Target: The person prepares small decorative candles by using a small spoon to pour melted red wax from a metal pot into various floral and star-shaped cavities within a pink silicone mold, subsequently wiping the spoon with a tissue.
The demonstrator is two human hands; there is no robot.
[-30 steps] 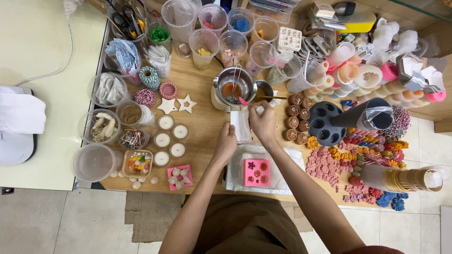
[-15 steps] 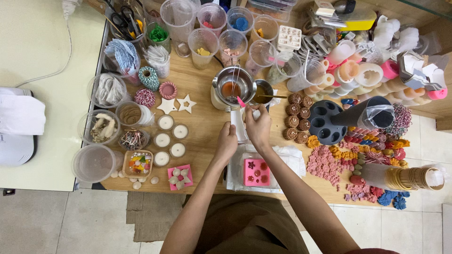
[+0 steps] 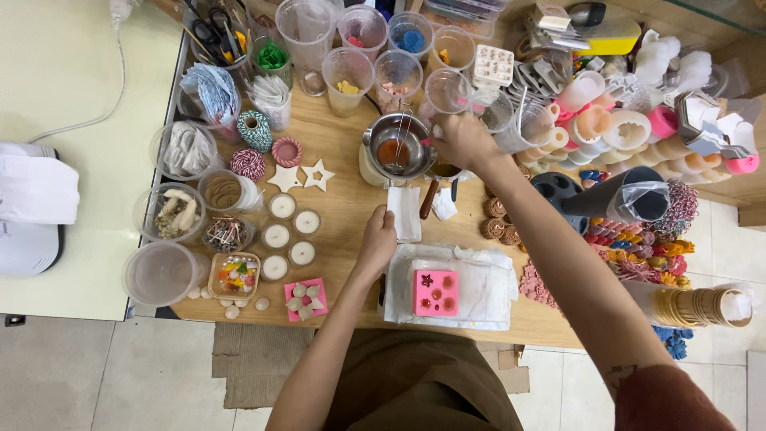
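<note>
Two hands: left hand (image 3: 378, 239) loosely pressing tissue (image 3: 404, 212); right hand (image 3: 463, 140) gripping pot (image 3: 396, 148) rim.

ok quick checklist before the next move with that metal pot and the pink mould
1. Right hand at the metal pot: ok, it rests at the pot's right rim.
2. Firm grip on the pot: cannot tell, the fingers hide the contact.
3. Pot upright with orange liquid inside: ok.
4. Left hand placed: ok, it rests at the lower edge of the white paper, holding nothing that shows.
5. Pink mould flat on its white wrap: ok, some cavities already filled.
6. Path from pot to mould: not ok, a brown stick and the paper lie between.
</note>
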